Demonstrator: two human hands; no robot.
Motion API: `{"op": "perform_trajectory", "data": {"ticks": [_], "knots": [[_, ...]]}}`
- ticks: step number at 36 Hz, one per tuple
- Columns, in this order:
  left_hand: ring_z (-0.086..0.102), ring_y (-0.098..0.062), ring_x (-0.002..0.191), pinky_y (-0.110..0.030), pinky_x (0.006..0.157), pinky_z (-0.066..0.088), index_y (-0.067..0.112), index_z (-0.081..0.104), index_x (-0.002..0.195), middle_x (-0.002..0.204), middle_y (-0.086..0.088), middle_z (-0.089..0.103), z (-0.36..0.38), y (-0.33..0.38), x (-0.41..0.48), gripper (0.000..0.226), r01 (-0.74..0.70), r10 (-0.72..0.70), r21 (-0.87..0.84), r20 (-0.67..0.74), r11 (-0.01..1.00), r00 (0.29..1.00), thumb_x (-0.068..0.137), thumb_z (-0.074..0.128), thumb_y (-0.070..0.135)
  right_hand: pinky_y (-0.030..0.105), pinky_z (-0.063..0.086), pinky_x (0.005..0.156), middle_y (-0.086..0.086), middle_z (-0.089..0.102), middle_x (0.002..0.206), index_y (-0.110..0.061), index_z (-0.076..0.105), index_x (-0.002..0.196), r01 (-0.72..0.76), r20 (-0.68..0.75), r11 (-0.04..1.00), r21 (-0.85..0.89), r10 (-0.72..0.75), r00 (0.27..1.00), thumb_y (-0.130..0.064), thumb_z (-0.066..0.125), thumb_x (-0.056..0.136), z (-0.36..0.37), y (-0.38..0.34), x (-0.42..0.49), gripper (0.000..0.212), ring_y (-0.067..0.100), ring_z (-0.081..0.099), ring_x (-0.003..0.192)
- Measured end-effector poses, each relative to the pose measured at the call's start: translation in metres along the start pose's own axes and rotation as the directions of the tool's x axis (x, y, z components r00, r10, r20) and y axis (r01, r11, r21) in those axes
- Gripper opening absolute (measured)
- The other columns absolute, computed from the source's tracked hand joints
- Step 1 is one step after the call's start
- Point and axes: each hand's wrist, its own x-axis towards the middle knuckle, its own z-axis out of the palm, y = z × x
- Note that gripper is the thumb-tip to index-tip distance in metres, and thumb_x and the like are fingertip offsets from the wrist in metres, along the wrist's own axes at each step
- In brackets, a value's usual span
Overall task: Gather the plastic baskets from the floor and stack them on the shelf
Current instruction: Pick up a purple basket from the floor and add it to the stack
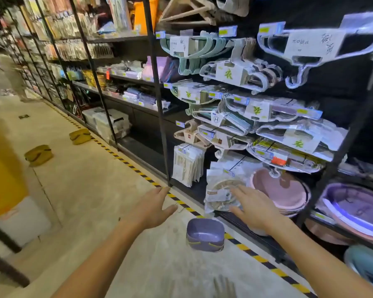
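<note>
A purple plastic basket stands on the concrete floor beside the striped floor tape, just below and between my hands. Two olive-yellow baskets lie farther down the aisle, one at mid left and another nearer the shelving. My left hand hovers open above the floor, left of the purple basket, holding nothing. With fingers spread and empty, my right hand reaches toward the bottom shelf in front of packaged goods.
Black metal shelving runs along the right, hung with packs of hangers. Pink basins and a purple tub sit low on the right. A yellow and white bin stands at the left. White storage boxes sit on the floor.
</note>
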Motion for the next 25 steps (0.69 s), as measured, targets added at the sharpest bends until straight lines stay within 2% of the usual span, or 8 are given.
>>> {"op": "perform_trajectory", "data": {"ticks": [3, 7, 11, 17, 25], "knots": [[0.033, -0.020, 0.149, -0.039, 0.121, 0.031, 0.024, 0.025, 0.159, 0.164, 0.000, 0.032, -0.003, 0.004, 0.039, 0.072, 0.019, -0.019, 0.007, -0.007, 1.000, 1.000, 0.099, 0.048, 0.057, 0.041, 0.037, 0.114, 0.003, 0.035, 0.161, -0.026, 0.028, 0.157, 0.001, 0.012, 1.000, 0.003, -0.001, 1.000, -0.054, 0.041, 0.101, 0.006, 0.016, 0.040, 0.064, 0.026, 0.038, 0.145], [0.028, -0.021, 0.150, -0.040, 0.122, 0.025, 0.022, 0.024, 0.160, 0.163, -0.002, 0.031, -0.017, 0.010, 0.089, 0.069, 0.008, -0.010, 0.033, 0.036, 0.999, 0.999, 0.102, 0.045, 0.053, 0.040, 0.036, 0.113, 0.000, 0.040, 0.156, -0.029, 0.029, 0.155, 0.010, 0.015, 1.000, -0.028, -0.010, 1.000, -0.053, 0.044, 0.100, 0.008, 0.032, 0.093, 0.062, 0.024, 0.040, 0.143], [0.026, -0.021, 0.151, -0.042, 0.123, 0.023, 0.023, 0.023, 0.159, 0.163, -0.002, 0.030, -0.020, 0.012, 0.140, 0.068, 0.017, -0.018, 0.066, 0.016, 0.998, 1.000, 0.102, 0.045, 0.053, 0.042, 0.030, 0.118, 0.004, 0.031, 0.163, -0.027, 0.025, 0.158, -0.005, 0.060, 0.999, -0.050, 0.008, 0.998, -0.052, 0.042, 0.102, 0.004, 0.046, 0.138, 0.064, 0.025, 0.033, 0.148], [0.020, -0.024, 0.153, -0.044, 0.123, 0.018, 0.025, 0.018, 0.160, 0.166, -0.004, 0.022, -0.019, 0.006, 0.212, 0.069, 0.032, -0.036, 0.105, 0.036, 0.994, 0.999, 0.102, 0.041, 0.055, 0.041, 0.030, 0.118, 0.005, 0.027, 0.165, -0.027, 0.022, 0.158, -0.018, 0.079, 0.998, -0.054, 0.022, 0.997, -0.053, 0.042, 0.102, 0.006, 0.068, 0.196, 0.065, 0.025, 0.032, 0.149], [0.023, -0.024, 0.152, -0.043, 0.123, 0.022, 0.023, 0.022, 0.159, 0.166, -0.002, 0.024, -0.002, -0.019, 0.308, 0.071, 0.019, -0.020, 0.002, 0.058, 1.000, 0.998, 0.101, 0.042, 0.057, 0.042, 0.029, 0.119, 0.005, 0.024, 0.167, -0.029, 0.021, 0.159, -0.080, 0.106, 0.997, -0.012, 0.081, 0.991, -0.053, 0.041, 0.102, 0.028, 0.093, 0.278, 0.065, 0.026, 0.033, 0.149]]}}
